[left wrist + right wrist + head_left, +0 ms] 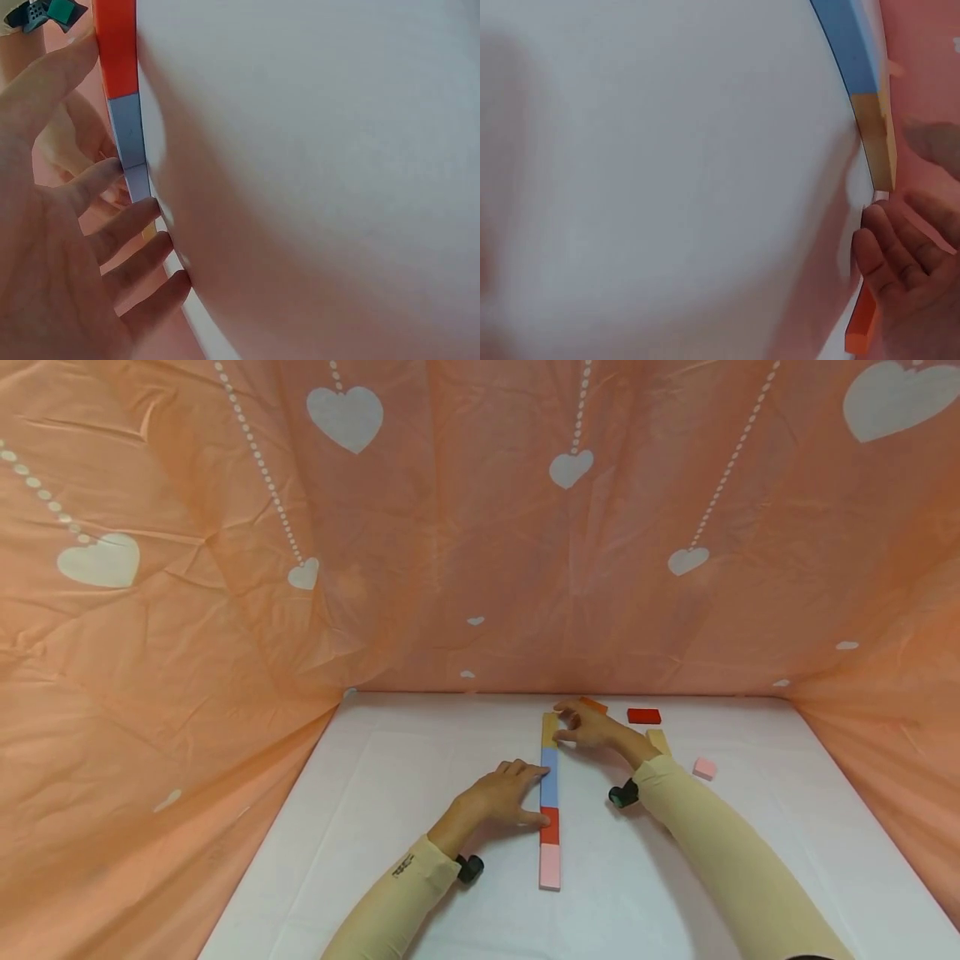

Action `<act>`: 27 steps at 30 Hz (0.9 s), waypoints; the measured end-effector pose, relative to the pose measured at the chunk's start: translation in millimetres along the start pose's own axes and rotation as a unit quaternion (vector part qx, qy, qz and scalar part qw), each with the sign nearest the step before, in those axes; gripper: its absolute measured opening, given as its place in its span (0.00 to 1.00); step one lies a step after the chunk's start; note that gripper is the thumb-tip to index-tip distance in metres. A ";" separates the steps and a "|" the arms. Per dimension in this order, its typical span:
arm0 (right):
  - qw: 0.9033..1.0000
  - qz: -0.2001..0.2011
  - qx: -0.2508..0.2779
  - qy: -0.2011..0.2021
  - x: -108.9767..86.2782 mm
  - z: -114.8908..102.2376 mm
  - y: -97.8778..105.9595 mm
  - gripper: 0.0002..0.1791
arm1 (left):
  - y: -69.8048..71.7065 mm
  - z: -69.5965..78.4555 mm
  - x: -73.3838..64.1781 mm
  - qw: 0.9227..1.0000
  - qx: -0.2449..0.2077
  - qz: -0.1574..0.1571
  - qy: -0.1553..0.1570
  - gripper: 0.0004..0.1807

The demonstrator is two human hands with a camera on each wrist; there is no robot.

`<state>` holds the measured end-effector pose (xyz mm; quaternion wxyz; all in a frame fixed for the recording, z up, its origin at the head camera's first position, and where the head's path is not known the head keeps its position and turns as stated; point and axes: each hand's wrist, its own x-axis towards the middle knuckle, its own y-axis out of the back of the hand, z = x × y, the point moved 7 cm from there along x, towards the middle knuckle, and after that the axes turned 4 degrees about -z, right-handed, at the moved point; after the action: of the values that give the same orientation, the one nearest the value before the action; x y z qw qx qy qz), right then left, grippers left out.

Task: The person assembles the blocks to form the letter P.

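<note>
A straight row of flat blocks lies on the white table: a yellow block [550,730] at the far end, blue blocks [127,129], a red block [551,833] and a pink block [550,867] nearest. From the left side, my left hand [501,795] touches the row, its thumb at the red block and its index finger at the blue ones, near a seam between them. My right hand [588,727] is spread beside the yellow block, thumb and fingers apart with nothing visible between them. In the right wrist view its fingertips [868,244] are just beyond the yellow block's end.
An orange block [595,705] lies partly hidden behind my right hand. Farther right are a red block [644,717], another yellow block [658,742] partly covered by the right forearm, and a small pink block [704,768]. An orange heart-print curtain [480,552] hangs around the table.
</note>
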<state>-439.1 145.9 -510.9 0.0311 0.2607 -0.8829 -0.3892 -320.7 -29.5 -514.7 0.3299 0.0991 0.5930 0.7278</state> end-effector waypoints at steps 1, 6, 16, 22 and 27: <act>1.000 0.009 -0.004 0.002 -0.8 1.1 2.0 0.34 | 0.2 0.2 -0.2 1.000 0.000 0.000 0.001 0.50; 0.998 0.065 -0.008 0.020 -5.2 7.0 16.2 0.27 | 0.7 1.1 -1.9 1.000 0.002 -0.004 0.005 0.50; 0.990 0.135 0.023 0.034 -15.0 19.0 39.4 0.16 | 1.8 0.3 -1.6 1.000 0.005 -0.010 0.014 0.50; 0.987 0.159 0.017 -0.004 -17.0 32.0 48.3 0.20 | 2.0 2.4 -1.2 1.000 0.004 -0.014 0.013 0.50; 0.987 0.158 0.014 -0.038 -18.9 39.2 52.3 0.24 | 1.8 4.4 -0.1 1.000 0.000 -0.016 0.013 0.50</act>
<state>-455.7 210.8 -498.6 0.0549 0.1031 -0.9188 -0.3772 -319.0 -26.2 -511.8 0.3340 0.0804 0.5987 0.7236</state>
